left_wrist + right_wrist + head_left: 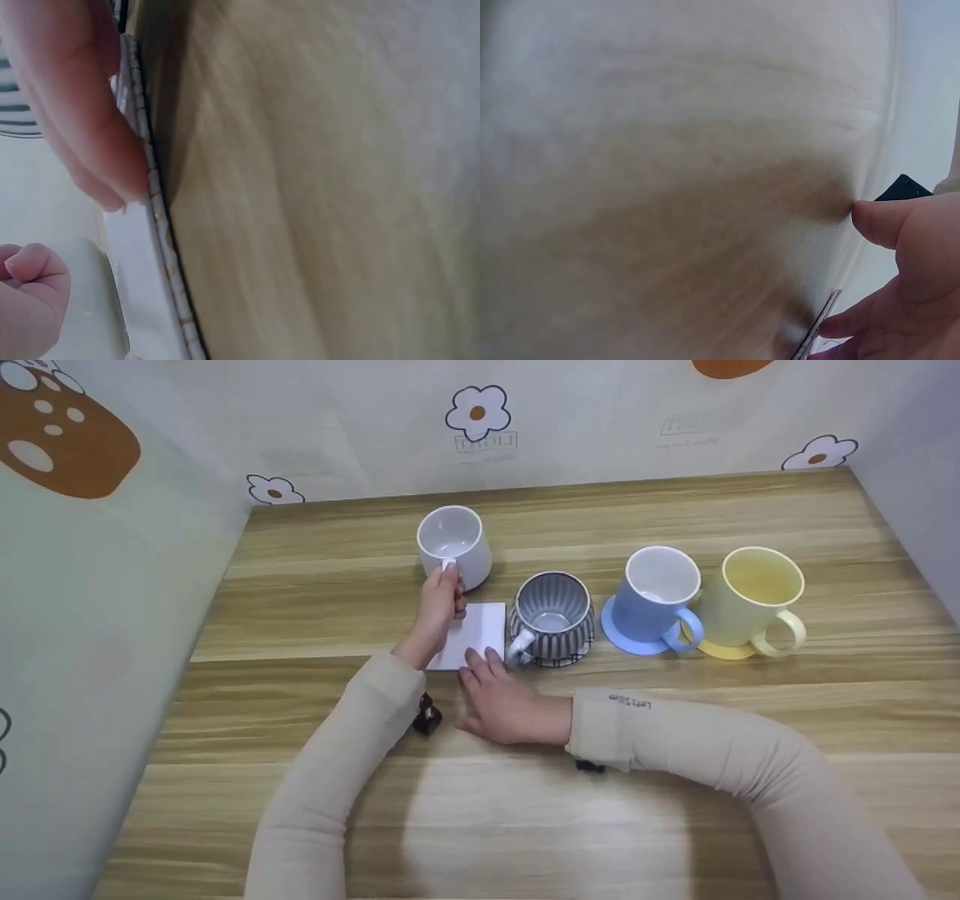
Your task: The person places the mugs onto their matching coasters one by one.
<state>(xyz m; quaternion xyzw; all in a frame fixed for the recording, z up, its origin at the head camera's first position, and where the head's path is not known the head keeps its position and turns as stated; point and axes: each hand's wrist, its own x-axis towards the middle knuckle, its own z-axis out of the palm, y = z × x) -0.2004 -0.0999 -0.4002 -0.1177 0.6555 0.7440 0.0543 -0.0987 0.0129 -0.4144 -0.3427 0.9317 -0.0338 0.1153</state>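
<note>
My left hand (pixel 439 609) grips the handle of a white mug (pixel 476 559), which stands upright behind a square white coaster (pixel 484 626). The fingers of my right hand (pixel 504 706) are extended, their tips resting on the coaster's near edge. In the left wrist view, those fingertips touch the coaster (pixel 142 262), whose patterned rim shows side-on, while my curled left hand (pixel 37 296) appears at the lower left. The right wrist view catches my right hand (pixel 922 262) with thumb and fingers spread, near the coaster's edge (pixel 817 322).
Right of the coaster, a grey ribbed mug (pixel 555 619) sits on a patterned round coaster. Farther right stand a blue mug (pixel 651 604) on a blue coaster (pixel 619 637) and a yellow mug (pixel 742 619) on a yellow one. Flower-printed walls (pixel 360 427) edge the wooden table (pixel 300 592).
</note>
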